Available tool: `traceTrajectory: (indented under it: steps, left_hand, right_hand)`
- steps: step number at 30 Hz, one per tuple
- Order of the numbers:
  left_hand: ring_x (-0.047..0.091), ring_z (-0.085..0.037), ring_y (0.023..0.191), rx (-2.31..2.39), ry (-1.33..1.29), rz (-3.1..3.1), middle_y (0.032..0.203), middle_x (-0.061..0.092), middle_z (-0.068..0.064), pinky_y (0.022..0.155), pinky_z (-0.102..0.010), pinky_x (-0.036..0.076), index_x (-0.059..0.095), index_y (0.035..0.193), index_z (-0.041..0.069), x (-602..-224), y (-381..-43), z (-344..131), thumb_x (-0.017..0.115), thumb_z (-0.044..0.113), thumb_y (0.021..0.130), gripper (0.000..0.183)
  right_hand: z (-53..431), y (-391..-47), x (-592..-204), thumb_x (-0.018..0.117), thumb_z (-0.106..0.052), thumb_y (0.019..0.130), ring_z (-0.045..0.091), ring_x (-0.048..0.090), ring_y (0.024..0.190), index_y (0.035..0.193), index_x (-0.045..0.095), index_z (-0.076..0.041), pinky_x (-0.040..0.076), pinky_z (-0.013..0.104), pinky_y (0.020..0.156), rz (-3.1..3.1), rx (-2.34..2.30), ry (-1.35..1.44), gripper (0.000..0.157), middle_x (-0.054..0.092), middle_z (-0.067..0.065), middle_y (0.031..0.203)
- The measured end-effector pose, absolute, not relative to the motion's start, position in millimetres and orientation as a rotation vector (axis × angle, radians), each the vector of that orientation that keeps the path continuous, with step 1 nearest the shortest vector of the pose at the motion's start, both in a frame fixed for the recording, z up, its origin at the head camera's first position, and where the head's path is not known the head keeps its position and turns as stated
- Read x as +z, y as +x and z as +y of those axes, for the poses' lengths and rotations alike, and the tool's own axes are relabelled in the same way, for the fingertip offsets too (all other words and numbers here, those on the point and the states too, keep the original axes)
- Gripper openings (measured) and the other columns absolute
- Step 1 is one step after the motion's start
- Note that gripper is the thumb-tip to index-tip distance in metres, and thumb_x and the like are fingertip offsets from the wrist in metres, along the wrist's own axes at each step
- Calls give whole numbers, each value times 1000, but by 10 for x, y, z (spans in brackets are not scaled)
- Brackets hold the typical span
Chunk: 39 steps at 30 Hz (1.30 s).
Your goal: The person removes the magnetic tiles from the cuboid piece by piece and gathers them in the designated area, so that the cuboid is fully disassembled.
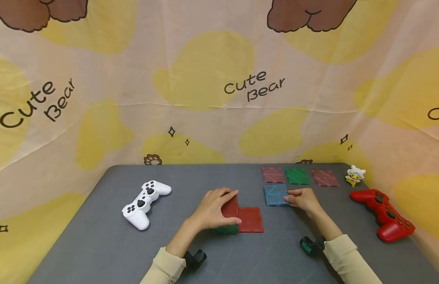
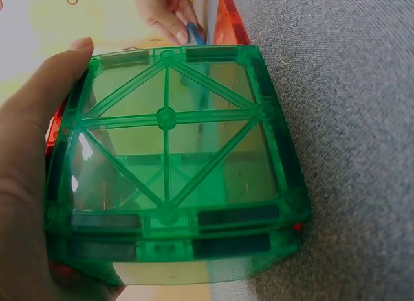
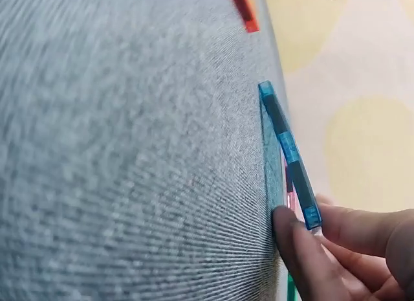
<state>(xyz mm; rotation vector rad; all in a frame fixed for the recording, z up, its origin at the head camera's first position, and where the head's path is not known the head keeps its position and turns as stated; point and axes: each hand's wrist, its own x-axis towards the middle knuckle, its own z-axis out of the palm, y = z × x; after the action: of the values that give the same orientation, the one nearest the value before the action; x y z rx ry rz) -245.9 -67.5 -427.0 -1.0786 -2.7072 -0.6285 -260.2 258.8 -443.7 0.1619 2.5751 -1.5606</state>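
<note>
Blue tile: I have it right of the middle of the table [image 1: 269,256]; the blue tile [image 1: 275,195] sits between the pink tile [image 1: 273,174] by the far edge and the red tile [image 1: 253,221] nearer the near edge
Right hand: my right hand [image 1: 306,201] pinches it between thumb and fingers, by the side facing the table's right edge; the tile reaches leftward from my fingertips
Left hand: my left hand [image 1: 213,209] is curled round the box [image 2: 174,162], thumb toward the near edge, fingers toward the far edge
Box to blue tile: this offset matters most, I judge; the tile lies rightward and toward the far edge, apart from the box
Nearer hand: my right, touching it; my left is across a gap
Red tile: just beside the box, on its right; I cannot tell whether they touch
Blue tile's heading: free side toward the table's left edge; gripped side tilted higher; I cannot tell whether the free side touches the table
Long axis: none I can pick out; it looks square
</note>
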Motion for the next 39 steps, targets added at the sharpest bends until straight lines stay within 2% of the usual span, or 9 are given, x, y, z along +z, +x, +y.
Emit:
traceTrajectory:
  steps: [7,11,22,28,30,33,36,39]
  left_hand:
    - [50,-16,111,-640,-1075,-2704,124,52,-1,93,-39,37,45,137,22,-4276,-2462,-676,64,61,71,79]
    - [49,-16,111,-647,-1073,-2713,125,52,-1,93,-39,37,45,137,22,-4275,-2466,-671,64,61,71,79]
    - [48,-17,114,-644,-1067,-2735,127,51,-2,95,-40,36,44,138,22,-4252,-2459,-672,64,62,71,79]
    - [48,-17,114,-621,-1067,-2740,126,51,-2,94,-40,36,44,138,22,-4244,-2451,-678,64,62,72,79]
    - [48,-17,114,-617,-1069,-2738,126,52,-2,94,-40,37,45,137,22,-4243,-2447,-679,64,62,72,79]
    - [49,-16,113,-614,-1069,-2734,125,52,-1,94,-40,37,45,137,22,-4244,-2444,-678,64,62,72,78]
    - [49,-16,112,-609,-1066,-2724,124,52,-1,94,-40,37,46,137,22,-4246,-2445,-674,64,62,72,78]
    - [49,-17,112,-605,-1067,-2719,124,53,0,94,-39,37,46,137,21,-4250,-2442,-669,64,61,72,78]
  right_hand:
    - [2551,-2559,-4420,67,-15,83,29,66,87,116,59,9,53,36,72,2775,-1315,261,42,64,26,107]
    - [2552,-2546,-4424,69,-17,81,33,63,91,114,61,8,51,38,73,2827,-1249,273,42,68,21,99]
    - [2524,-2550,-4450,71,-14,79,26,62,81,109,64,8,49,32,65,2912,-1182,283,38,68,19,90]
    - [2383,-2470,-4390,71,-18,80,20,59,69,113,61,9,45,28,54,3090,-1138,66,44,67,18,88]
    - [2263,-2413,-4356,72,-18,79,23,62,73,115,61,7,49,30,57,3120,-1136,-108,45,67,17,93]
    - [2038,-2314,-4313,75,-20,74,30,64,94,119,59,5,53,38,73,3061,-1090,-428,54,65,19,109]
    - [1823,-2230,-4293,78,-24,70,35,57,111,126,52,6,48,46,86,2905,-997,-658,68,57,21,123]
    - [1675,-2193,-4307,80,-24,68,35,50,119,131,44,9,43,47,92,2802,-870,-773,79,51,23,130]
